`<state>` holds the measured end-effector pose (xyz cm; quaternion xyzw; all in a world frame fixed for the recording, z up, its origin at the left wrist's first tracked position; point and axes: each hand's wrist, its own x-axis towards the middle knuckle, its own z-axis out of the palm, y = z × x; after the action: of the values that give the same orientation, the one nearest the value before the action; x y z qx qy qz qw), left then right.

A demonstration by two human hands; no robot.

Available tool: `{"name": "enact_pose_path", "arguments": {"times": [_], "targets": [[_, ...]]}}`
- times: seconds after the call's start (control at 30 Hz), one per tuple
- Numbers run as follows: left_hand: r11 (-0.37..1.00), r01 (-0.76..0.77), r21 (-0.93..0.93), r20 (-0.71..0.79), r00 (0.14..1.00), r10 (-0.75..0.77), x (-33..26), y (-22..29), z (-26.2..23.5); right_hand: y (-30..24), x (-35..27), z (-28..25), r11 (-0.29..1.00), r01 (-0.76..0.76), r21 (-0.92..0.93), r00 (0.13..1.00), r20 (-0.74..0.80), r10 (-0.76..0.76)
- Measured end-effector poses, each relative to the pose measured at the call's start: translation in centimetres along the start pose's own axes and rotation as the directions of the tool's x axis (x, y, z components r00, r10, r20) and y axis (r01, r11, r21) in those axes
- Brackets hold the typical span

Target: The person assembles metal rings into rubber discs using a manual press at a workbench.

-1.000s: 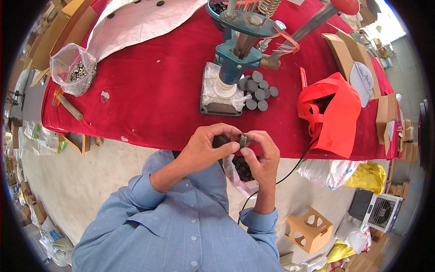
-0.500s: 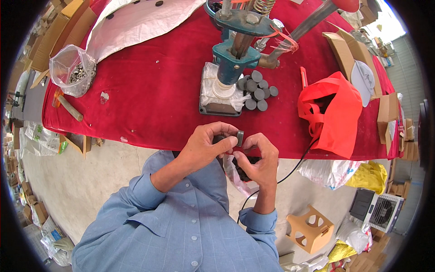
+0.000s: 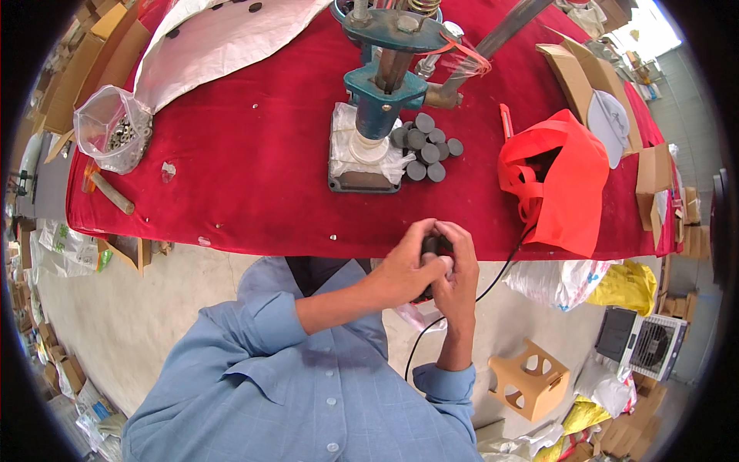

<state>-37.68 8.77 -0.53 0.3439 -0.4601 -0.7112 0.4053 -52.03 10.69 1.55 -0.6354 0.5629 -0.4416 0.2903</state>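
Got both hands pressed together around 1 small dark part [image 3: 431, 248]: left hand [image 3: 406, 266] pinching it from the left, right hand [image 3: 458, 266] cupping its right side, right at my fingertips, axis hidden.

Red bag [image 3: 566, 181], teal press [image 3: 381, 100]

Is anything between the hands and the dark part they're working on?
Nothing visible. Both the left hand and right hand are closed around the small dark part, fingers touching it directly, in front of the red table edge. Much of it is hidden by them.
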Motion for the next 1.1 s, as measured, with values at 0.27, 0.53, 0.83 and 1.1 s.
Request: {"name": "enact_pose_path", "arguments": {"times": [0.27, 0.53, 0.83, 1.1], "targets": [[0.522, -0.400, 0.753, 0.284, 0.914, 0.291, 2.4, 4.8, -2.3, 1.5, -4.1, -3.8, 0.958, -0.129, -0.257, 0.992, -0.033, 0.124], [-0.117, -0.200, 0.973, 0.230, 0.900, 0.370, 10.2, 4.5, -5.5, 7.5, -6.6, -2.6, 0.875, -0.177, -0.451, 0.972, 0.058, 0.227], [-0.117, -0.043, 0.992, 0.091, 0.891, 0.445, 14.2, 3.1, -3.5, 7.3, -7.1, -3.6, 0.836, -0.245, -0.490, 0.907, 0.190, 0.377], [-0.113, -0.046, 0.992, 0.099, 0.849, 0.520, 15.2, 2.4, -2.7, 1.6, 2.9, -6.9, 0.996, -0.047, -0.071, 0.998, 0.026, 0.049]]}}
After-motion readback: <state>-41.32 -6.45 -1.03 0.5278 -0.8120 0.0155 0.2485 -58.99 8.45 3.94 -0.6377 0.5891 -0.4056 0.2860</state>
